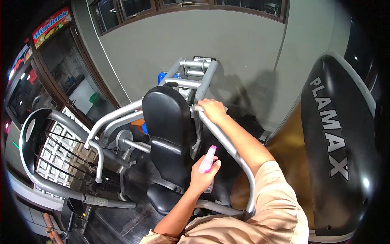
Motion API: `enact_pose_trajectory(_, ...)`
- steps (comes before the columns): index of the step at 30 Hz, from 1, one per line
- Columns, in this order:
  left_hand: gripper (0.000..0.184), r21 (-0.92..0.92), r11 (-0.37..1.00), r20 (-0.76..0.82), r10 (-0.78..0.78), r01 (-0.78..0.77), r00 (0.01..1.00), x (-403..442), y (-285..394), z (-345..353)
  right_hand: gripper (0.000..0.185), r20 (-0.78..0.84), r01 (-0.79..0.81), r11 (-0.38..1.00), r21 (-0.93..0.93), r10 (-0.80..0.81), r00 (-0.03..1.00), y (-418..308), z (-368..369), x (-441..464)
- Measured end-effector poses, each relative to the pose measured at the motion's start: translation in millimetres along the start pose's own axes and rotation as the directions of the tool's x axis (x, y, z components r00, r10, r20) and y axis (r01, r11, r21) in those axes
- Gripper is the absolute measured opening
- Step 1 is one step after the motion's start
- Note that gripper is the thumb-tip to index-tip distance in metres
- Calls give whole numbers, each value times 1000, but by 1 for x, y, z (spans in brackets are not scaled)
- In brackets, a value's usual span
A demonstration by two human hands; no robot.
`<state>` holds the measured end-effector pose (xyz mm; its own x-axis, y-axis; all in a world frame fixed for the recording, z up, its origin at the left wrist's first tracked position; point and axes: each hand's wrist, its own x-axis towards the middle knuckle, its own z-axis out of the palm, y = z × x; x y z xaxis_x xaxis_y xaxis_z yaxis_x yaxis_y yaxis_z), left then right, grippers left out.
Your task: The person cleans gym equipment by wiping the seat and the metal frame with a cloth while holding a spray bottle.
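My left hand (202, 174) is closed around a spray bottle (208, 159) with a pink nozzle and a clear-and-pink body, held upright and slightly tilted in front of the seat. Farther forward, my right hand (211, 110) presses on the upper end of a silver metal bar (221, 136) of an exercise machine. Pale edges of what looks like a cloth (198, 108) peek out beside its fingers; most of it is hidden under the hand. Left of both hands stands the machine's black padded backrest (165, 116), above a black seat pad (163, 198).
A tall black-and-gold machine cover (331, 134) lettered PLAMAX rises close on my right. Silver handles (115, 118) and a curved frame (53, 185) extend to the left. A grey wall (239, 44) stands behind, with a glass door (67, 61) at the left.
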<state>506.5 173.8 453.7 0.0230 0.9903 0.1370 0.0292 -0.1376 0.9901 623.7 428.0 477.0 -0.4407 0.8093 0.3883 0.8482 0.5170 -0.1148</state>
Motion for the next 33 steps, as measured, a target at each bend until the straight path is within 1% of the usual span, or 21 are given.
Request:
enact_pose_trajectory(1,24,-57,997,-28,-58,56,998,0,-1,-3,22,5,3,1000,-3,-3,1000,2,-5,-4)
enact_pose_trajectory(3,24,-60,996,-50,-63,60,997,2,-2,-8,23,65,217,975,58,-220,973,11,-15,-13)
enact_pose_trajectory(4,24,-45,996,-56,-78,75,995,2,-1,-9,24,59,152,987,50,-155,986,13,-18,-13)
enact_pose_trajectory(5,23,-26,998,-71,-59,57,996,4,0,-10,24,70,161,986,45,-163,984,13,-20,-10)
enact_pose_trajectory(7,22,-54,998,-89,-39,35,995,7,-1,-10,24,8,48,999,-20,-48,999,11,-14,-2)
enact_pose_trajectory(8,21,-76,995,-89,-75,68,993,7,-1,-11,25,-2,61,998,-26,-61,998,5,-8,1)
enact_pose_trajectory(9,21,-82,995,-89,-73,65,993,9,-2,-12,23,-45,126,991,-42,-127,991,-4,-7,1)
enact_pose_trajectory(11,21,-65,998,-85,-26,20,996,7,-6,-15,23,48,313,949,-42,-311,949,-8,-11,-8)
enact_pose_trajectory(12,21,-61,998,-99,-19,13,995,6,-3,-16,23,57,316,948,-42,-313,948,-4,-10,-12)
enact_pose_trajectory(14,21,-54,998,-104,-16,10,995,6,-1,-17,23,-9,270,960,-69,-271,962,9,-13,-14)
enact_pose_trajectory(15,22,-38,999,-104,-8,4,994,6,0,-18,24,6,173,978,-115,-173,985,8,-19,-10)
enact_pose_trajectory(18,24,-10,1000,-108,-1,0,994,7,1,-19,24,-9,156,975,-159,-159,987,3,-9,-1)
enact_pose_trajectory(20,25,-13,1000,-110,6,-8,994,7,0,-20,22,58,327,930,-170,-322,945,-9,-4,-2)
enact_pose_trajectory(21,26,-14,1000,-108,10,-12,994,7,1,-20,22,58,325,931,-169,-319,946,-11,-6,-5)
enact_pose_trajectory(23,26,32,999,-110,26,-23,994,5,6,-21,18,174,485,860,-159,-459,871,-11,-14,-12)
enact_pose_trajectory(24,26,76,996,-115,44,-36,992,5,9,-21,16,154,455,876,-158,-434,888,-6,-20,-11)
enact_pose_trajectory(25,26,75,997,-123,43,-34,992,5,9,-21,15,142,410,892,-192,-388,910,-5,-22,-6)
enact_pose_trajectory(27,25,88,991,-124,114,-103,986,4,9,-20,15,98,332,895,-299,-317,943,-9,-17,3)
enact_pose_trajectory(29,25,85,992,-110,100,-91,989,6,5,-21,15,200,479,815,-327,-436,878,-19,-3,1)
enact_pose_trajectory(31,25,82,994,-92,85,-78,992,7,4,-22,15,343,650,719,-245,-563,752,-29,-10,-11)
enact_pose_trajectory(33,28,116,986,-98,129,-117,987,6,5,-22,17,351,525,843,-116,-460,816,-22,-24,-12)
